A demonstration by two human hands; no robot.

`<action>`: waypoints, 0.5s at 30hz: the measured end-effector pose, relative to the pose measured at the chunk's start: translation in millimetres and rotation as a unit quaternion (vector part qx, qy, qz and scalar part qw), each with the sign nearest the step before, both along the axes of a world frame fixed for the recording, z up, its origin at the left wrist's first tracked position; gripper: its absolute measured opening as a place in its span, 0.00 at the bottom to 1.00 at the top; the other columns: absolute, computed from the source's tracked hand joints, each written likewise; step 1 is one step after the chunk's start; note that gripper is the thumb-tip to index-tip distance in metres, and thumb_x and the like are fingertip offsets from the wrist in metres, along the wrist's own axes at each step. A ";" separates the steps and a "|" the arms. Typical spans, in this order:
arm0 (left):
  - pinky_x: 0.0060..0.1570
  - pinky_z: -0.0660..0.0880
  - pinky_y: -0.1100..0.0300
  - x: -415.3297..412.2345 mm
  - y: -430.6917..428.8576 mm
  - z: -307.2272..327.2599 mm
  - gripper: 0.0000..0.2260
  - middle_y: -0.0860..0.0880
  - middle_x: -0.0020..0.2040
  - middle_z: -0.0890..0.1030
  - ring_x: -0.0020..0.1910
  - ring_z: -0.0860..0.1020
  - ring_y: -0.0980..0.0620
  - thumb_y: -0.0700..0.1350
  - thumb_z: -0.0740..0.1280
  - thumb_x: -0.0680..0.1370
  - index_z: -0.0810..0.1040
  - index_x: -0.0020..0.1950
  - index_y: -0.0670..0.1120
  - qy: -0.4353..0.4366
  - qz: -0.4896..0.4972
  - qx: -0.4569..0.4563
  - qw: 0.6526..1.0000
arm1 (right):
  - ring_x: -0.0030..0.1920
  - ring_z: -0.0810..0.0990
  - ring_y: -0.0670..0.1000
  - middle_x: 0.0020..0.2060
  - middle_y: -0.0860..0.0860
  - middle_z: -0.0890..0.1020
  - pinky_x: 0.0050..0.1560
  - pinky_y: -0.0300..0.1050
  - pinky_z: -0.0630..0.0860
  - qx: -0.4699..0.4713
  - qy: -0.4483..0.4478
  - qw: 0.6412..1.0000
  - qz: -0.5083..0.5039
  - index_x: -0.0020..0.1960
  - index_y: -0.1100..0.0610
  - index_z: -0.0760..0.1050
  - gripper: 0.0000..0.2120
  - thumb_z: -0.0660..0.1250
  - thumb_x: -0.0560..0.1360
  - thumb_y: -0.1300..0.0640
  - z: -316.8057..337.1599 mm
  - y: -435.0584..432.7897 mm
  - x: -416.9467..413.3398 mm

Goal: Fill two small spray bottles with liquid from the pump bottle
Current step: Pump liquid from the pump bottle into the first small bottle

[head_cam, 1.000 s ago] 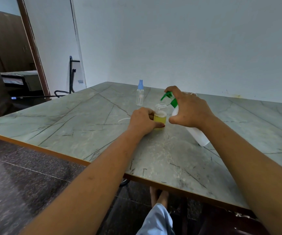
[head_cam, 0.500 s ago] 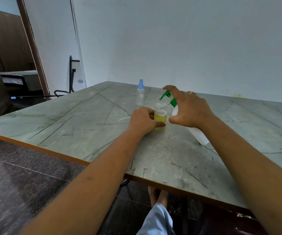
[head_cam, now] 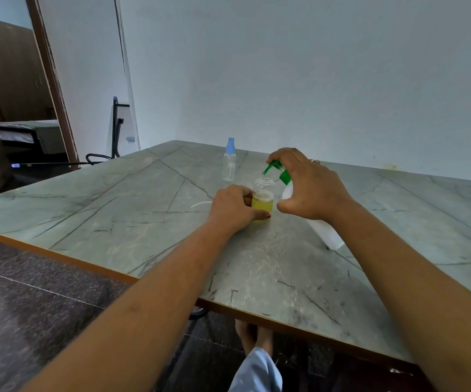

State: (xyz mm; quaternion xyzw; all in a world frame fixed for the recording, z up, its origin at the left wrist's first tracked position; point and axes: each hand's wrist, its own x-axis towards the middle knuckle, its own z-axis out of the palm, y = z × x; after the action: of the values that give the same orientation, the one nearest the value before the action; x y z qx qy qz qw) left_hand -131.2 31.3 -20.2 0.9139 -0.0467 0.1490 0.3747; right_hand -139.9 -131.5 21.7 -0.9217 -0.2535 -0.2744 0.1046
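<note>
No readable text can be spotted anywhere, tbh. Nothing legible is shown on the pump bottle (head_cam: 323,232) or capped spray bottle (head_cam: 229,168).

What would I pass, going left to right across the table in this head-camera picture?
A thin white tube → capped spray bottle with the blue top → open small bottle part-filled with yellow liquid → white pump bottle, tilted and gripped by the right hand.
</note>
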 end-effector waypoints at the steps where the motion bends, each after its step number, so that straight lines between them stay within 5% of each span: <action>1: 0.55 0.74 0.61 -0.3 -0.2 0.0 0.28 0.47 0.57 0.81 0.52 0.79 0.52 0.52 0.76 0.67 0.76 0.64 0.44 0.001 0.000 0.001 1.000 | 0.48 0.74 0.49 0.59 0.42 0.71 0.39 0.41 0.68 -0.002 -0.009 1.000 -0.004 0.64 0.45 0.65 0.33 0.73 0.61 0.50 0.1 0.9 -0.7; 11: 0.57 0.74 0.59 -3.8 -1.0 1.7 0.28 0.46 0.58 0.80 0.54 0.78 0.51 0.53 0.75 0.68 0.75 0.64 0.43 -0.001 0.004 0.001 1.000 | 0.53 0.75 0.52 0.66 0.43 0.68 0.41 0.43 0.72 -0.037 -0.018 0.999 -0.020 0.69 0.46 0.61 0.38 0.72 0.63 0.49 -0.8 3.6 -4.8; 15: 0.57 0.73 0.60 -4.0 -1.1 1.9 0.28 0.47 0.58 0.80 0.55 0.78 0.51 0.52 0.75 0.68 0.75 0.65 0.44 0.002 0.002 0.002 1.000 | 0.50 0.75 0.51 0.61 0.43 0.70 0.40 0.42 0.70 -0.023 -0.022 0.999 -0.024 0.65 0.46 0.64 0.33 0.72 0.63 0.51 0.6 3.2 -6.4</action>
State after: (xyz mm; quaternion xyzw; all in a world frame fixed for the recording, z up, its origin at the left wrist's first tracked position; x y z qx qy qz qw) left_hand -135.2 30.2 -18.3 0.9149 -0.0444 0.1481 0.3729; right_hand -146.3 -128.3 22.4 -0.9235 -0.2397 -0.2908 0.0717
